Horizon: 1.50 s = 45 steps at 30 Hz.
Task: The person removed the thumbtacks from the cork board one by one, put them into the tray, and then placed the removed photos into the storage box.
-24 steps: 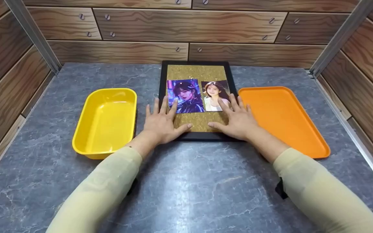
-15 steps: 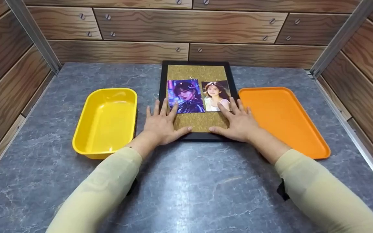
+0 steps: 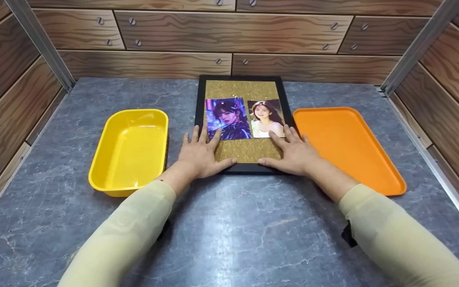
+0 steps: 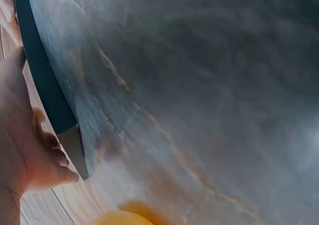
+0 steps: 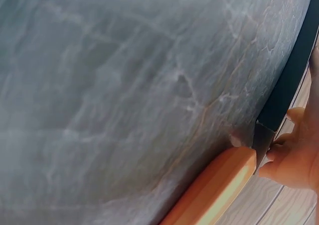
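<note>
A black-framed board (image 3: 245,150) with a gold, cork-like surface lies flat at the back middle of the table. Side by side on it are a purple-blue picture card (image 3: 229,115) and a smaller photo card (image 3: 266,113) of a person in white. My left hand (image 3: 199,156) spreads over the lower left corner, its index fingertip at the purple-blue card's bottom edge. Over the lower right corner spreads my right hand (image 3: 296,154), index fingertip at the photo card's lower edge. Both thumbs point inward along the near edge. Each wrist view shows a hand beside the black frame edge (image 4: 45,80).
A deep yellow bin (image 3: 130,155) stands left of the board. On the right lies a shallow orange tray (image 3: 349,147), close against the frame. Wood-patterned walls (image 3: 229,32) enclose the grey marbled table (image 3: 229,223) at the back and sides.
Both hands have drawn slightly back toward me, their fingertips now lower on the cards and frame. Board and cards look to be in the same place.
</note>
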Tool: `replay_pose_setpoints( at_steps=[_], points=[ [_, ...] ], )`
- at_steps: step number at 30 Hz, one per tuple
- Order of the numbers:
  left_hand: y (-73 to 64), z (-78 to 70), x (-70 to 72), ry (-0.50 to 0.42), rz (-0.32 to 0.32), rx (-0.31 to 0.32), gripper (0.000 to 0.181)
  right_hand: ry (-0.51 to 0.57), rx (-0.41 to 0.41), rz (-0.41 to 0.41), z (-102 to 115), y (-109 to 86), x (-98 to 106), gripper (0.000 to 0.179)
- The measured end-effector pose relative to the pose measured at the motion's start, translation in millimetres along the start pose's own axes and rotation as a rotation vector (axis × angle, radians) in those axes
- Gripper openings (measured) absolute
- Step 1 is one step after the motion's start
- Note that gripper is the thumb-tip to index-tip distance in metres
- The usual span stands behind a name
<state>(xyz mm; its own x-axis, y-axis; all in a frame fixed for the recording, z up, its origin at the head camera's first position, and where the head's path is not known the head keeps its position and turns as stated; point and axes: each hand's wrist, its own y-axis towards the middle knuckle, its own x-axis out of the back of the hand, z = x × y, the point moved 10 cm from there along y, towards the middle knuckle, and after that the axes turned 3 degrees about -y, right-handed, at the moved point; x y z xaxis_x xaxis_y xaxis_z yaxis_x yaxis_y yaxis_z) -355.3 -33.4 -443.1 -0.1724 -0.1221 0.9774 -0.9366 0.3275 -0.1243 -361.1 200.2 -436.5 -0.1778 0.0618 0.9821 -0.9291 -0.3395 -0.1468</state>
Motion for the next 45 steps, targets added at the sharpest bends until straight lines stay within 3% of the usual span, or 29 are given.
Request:
replay_pose_setpoints(
  at_steps=[14,25,35,45],
  points=[
    [1.2,-0.6,-3.8,0.003,0.063,0.003,0.109,0.028,0.012,-0.024,-1,-0.7,-2,0.113],
    [-1.5,-3.5,0.5,0.020,0.034,-0.013,0.105,0.030,-0.002,-0.010,-2,0.3,-2,0.114],
    [-8.0,-6.2,-2.4,0.043,0.067,0.001,0.105,0.030,0.006,-0.012,1,-7.3,-1,0.115],
    [-15.9,-10.2,-3.8,0.052,0.053,-0.010,0.105,0.034,0.005,-0.017,3,-14.4,-3,0.116]
  ],
)
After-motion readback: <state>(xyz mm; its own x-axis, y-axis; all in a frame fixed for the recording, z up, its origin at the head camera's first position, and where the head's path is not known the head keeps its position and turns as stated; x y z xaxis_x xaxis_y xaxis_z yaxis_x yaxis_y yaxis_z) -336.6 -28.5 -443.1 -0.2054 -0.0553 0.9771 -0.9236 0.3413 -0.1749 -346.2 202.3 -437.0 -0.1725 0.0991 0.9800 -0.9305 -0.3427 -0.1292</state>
